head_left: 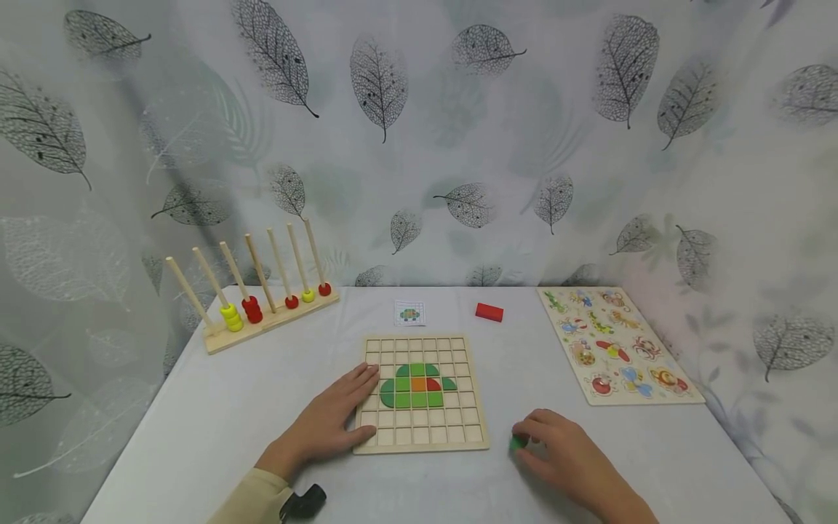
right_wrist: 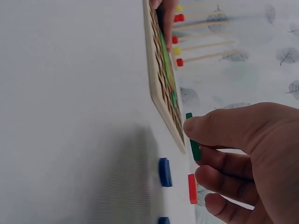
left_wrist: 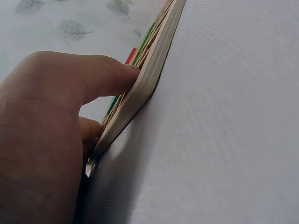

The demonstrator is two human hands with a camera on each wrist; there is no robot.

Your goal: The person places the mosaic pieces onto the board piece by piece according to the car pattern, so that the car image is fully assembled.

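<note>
A wooden grid board (head_left: 421, 435) lies on the table with a pattern of light green squares, dark green rounded pieces, an orange square (head_left: 418, 384) and a red rounded piece (head_left: 433, 384) in its cells. My left hand (head_left: 334, 415) rests along its left edge, fingers extended over the rim; in the left wrist view the thumb (left_wrist: 107, 74) touches the board's side. To the right of the board, just above the table, my right hand (head_left: 556, 451) pinches a dark green tile (right_wrist: 194, 144) between thumb and fingers. The tile's full outline is partly covered.
Behind the board lie a pattern card (head_left: 409, 314) and a red block (head_left: 489, 312). A peg stand (head_left: 275, 318) with red and yellow beads stands back left. An animal puzzle board (head_left: 622, 349) lies at right. Blue pieces (right_wrist: 165, 172) show in the right wrist view.
</note>
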